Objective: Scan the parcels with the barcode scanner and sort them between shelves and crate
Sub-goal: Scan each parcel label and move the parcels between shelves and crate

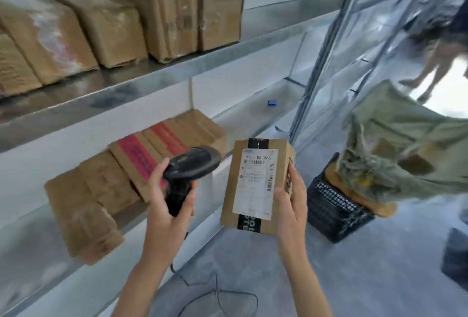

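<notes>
My left hand grips a black barcode scanner by its handle, head pointing right toward the parcel. My right hand holds a brown cardboard parcel upright by its right side; its white label with barcodes and a strip of black tape face me. A black mesh crate stands on the floor to the right. The metal shelves on the left carry several brown boxes on the upper level and lower level.
A green woven sack with parcels spilling out leans over the crate. The scanner cable trails across the grey floor below my arms. Another person's legs show at the top right. A dark object sits at the right edge.
</notes>
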A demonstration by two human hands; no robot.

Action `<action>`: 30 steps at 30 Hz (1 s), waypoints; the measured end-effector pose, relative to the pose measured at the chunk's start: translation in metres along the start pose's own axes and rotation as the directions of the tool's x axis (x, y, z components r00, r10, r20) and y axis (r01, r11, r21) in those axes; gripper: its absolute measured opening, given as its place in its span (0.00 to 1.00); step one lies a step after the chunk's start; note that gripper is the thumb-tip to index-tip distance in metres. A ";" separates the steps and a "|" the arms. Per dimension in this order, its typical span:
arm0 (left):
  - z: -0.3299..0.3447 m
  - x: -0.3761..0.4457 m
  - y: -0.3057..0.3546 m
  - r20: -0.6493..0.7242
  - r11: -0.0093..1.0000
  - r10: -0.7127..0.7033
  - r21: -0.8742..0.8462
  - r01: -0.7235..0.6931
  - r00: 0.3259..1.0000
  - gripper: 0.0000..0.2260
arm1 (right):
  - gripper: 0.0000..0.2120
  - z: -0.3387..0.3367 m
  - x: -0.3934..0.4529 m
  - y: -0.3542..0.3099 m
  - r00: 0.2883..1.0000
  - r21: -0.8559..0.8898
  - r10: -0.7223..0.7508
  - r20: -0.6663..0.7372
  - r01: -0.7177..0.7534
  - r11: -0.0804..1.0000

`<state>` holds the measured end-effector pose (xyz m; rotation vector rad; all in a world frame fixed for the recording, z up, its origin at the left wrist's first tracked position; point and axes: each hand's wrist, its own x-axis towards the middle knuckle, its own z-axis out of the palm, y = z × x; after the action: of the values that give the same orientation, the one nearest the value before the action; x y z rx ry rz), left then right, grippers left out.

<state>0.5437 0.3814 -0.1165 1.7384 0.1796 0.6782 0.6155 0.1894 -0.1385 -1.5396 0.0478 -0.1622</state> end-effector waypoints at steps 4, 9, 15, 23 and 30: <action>0.074 -0.001 0.006 0.105 0.999 0.001 -0.042 0.003 0.994 0.27 | 0.27 -0.083 0.024 0.008 0.991 -0.011 0.024 -0.130 -0.025 1.000; 0.147 -0.005 0.010 0.222 0.999 0.017 -0.054 -0.005 0.975 0.29 | 0.30 -0.161 0.031 0.015 0.953 -0.037 0.091 -0.290 -0.106 0.994; 0.225 0.009 0.011 0.383 0.999 0.028 -0.024 -0.021 0.923 0.31 | 0.27 -0.211 0.053 0.027 0.879 -0.009 0.123 -0.460 -0.143 0.990; 0.338 0.045 -0.005 0.540 0.998 0.036 -0.068 0.001 0.841 0.33 | 0.26 -0.258 0.112 0.050 0.803 -0.028 0.134 -0.581 -0.184 0.983; 0.438 0.120 -0.031 0.620 0.995 0.021 -0.089 0.043 0.784 0.29 | 0.27 -0.274 0.227 0.072 0.759 -0.117 0.113 -0.641 -0.242 0.963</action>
<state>0.8799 0.0773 -0.1608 1.7722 -0.3026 0.0685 0.8094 -0.1110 -0.2032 -1.6024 0.7698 -0.5341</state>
